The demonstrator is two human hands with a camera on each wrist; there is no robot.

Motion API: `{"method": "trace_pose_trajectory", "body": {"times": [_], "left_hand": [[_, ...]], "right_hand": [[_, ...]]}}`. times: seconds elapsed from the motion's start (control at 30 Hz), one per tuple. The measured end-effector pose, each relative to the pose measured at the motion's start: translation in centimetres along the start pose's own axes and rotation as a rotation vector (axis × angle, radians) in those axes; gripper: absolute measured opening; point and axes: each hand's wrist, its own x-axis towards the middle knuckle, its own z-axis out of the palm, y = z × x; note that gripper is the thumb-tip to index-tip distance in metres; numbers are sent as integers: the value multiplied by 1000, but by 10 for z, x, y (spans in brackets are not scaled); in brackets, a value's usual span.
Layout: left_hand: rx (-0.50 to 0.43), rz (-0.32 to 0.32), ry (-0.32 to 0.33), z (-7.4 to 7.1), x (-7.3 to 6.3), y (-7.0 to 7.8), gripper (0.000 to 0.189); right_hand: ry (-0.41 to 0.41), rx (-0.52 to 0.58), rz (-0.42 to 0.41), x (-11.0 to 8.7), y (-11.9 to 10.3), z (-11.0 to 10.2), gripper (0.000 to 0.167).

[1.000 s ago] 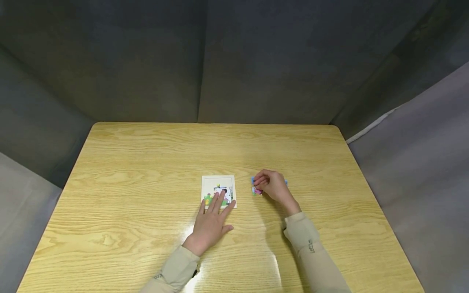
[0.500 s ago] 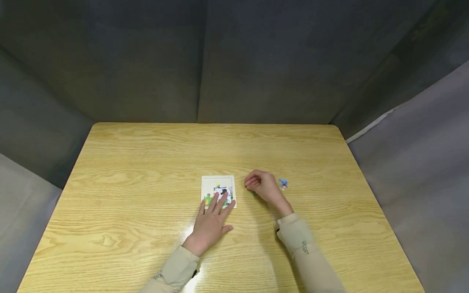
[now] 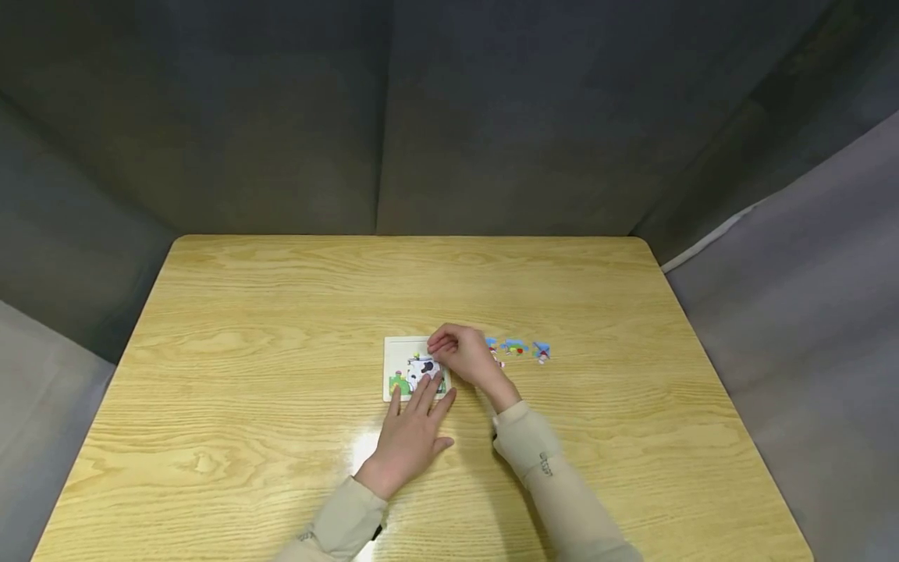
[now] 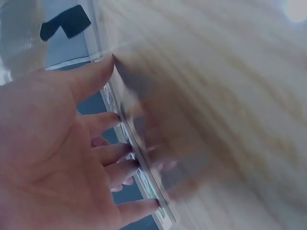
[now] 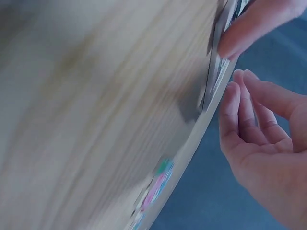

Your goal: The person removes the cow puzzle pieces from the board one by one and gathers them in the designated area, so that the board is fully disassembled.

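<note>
My left hand (image 3: 410,443) lies on a small square puzzle tray (image 3: 395,350), fingers spread and straight, fingertips on its lower part. In the left wrist view that hand (image 4: 53,158) has its fingertips along the tray's thin edge. A white cow with black spots (image 3: 416,375) and a green piece (image 3: 399,382) show in the tray. Over the tray's right side is my right hand (image 3: 465,355), its fingers bent in. In the right wrist view the thumb and fingers of that hand (image 5: 268,124) come close together; I cannot tell whether a puzzle piece is between them.
Loose puzzle pieces lie right of the tray, among them a blue and green one with a red spot (image 3: 516,348) and a blue one (image 3: 541,351). Part of this group is behind the right hand and wrist. A wooden table (image 3: 246,351) bears everything, with dark curtains (image 3: 520,117) behind.
My right hand has moved left from the loose pieces to the tray's right side, uncovering several pieces. The left hand has stayed on the tray with little shift.
</note>
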Motion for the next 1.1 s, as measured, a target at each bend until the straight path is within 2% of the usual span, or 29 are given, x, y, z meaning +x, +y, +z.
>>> {"method": "trace_pose_trajectory", "body": {"times": [0.17, 0.37, 0.73, 1.1], "left_hand": [[33, 1, 19, 3, 0, 2, 68], [28, 1, 7, 3, 3, 3, 69], [31, 5, 4, 2, 5, 2, 69], [18, 3, 1, 2, 5, 0, 70]], "right_hand": [[-29, -35, 32, 7, -5, 11, 12], [-52, -58, 64, 11, -6, 17, 11], [-71, -64, 49, 13, -8, 17, 14], [-61, 13, 27, 13, -9, 16, 17]]}}
